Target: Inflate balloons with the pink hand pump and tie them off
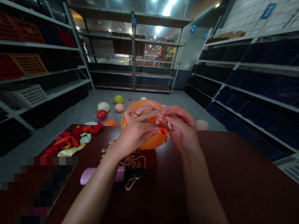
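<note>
An inflated orange balloon (154, 143) is held up over the near middle of the dark table (217, 165), just beyond the 2 hands; its rolled mouth (163, 131) is turned back toward the wearer and is set between the fingertips; its long axis seems to be pointed away from the body, though foreshortening leaves the exact angle unclear. The neck is pinched between the thumb and bent fingers of the left hand (140, 124), by which much of the balloon is covered, so this hand is judged the nearer to its body; the right hand (183, 127) is brought in from the right beside the mouth, its fingers curled and nearly closed; whether the neck or a thin strand is gripped there cannot be told. Below the left forearm, tan cords (132, 161) are strewn beside a lilac pump (88, 176); limp balloons (73, 138) are heaped at the left edge.
</note>
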Tool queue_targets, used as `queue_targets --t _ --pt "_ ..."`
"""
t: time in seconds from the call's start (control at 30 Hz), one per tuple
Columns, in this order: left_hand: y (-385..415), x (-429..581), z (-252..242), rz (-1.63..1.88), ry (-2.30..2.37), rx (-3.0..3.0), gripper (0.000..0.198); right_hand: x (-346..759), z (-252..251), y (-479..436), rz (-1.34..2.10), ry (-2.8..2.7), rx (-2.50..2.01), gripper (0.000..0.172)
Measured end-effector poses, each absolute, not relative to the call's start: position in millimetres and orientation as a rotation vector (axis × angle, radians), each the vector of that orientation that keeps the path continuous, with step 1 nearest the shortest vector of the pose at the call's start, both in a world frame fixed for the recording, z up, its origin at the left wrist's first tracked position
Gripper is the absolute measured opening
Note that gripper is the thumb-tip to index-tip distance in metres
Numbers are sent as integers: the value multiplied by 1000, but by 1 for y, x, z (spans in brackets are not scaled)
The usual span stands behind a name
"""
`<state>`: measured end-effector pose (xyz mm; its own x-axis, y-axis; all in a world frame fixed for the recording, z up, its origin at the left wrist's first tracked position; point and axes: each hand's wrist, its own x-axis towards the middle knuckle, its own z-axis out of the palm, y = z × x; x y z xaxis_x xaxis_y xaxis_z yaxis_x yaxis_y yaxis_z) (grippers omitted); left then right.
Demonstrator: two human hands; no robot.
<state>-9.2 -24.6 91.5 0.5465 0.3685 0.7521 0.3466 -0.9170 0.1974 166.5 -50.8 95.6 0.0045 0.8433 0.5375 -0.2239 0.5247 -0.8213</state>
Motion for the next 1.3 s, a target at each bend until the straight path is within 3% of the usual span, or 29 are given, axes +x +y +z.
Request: queue_targets --t 0.3,0.5,0.67,0.87,0.97,1.07,1.17,1.3 --pt "-21 5 80 1432 541 2538 13 177 102 -57 1087 -1316 -496 8" --pt "-15 -3 82 1623 598 2478 12 189 101 -49 740 -1249 -705 7" --pt "-14 -11 85 1620 817 2537 14 195 103 -52 349 -1580 -1089 31" --pt "-14 -11 83 1472 931 2599 18 184 99 -59 212 -1857 -1344 12" --pt "-13 -12 84 1496 1000 2571 17 190 99 -58 194 -1857 -1364 16" --pt "-14 -14 86 1518 1007 2563 15 199 99 -52 283 -1634 -1256 19" --pt "-16 -10 84 1471 900 2632 16 195 96 -45 607 -1356 -1088 26" --pt "-15 -3 80 1464 910 2659 15 173 91 -38 969 -1191 -887 23"
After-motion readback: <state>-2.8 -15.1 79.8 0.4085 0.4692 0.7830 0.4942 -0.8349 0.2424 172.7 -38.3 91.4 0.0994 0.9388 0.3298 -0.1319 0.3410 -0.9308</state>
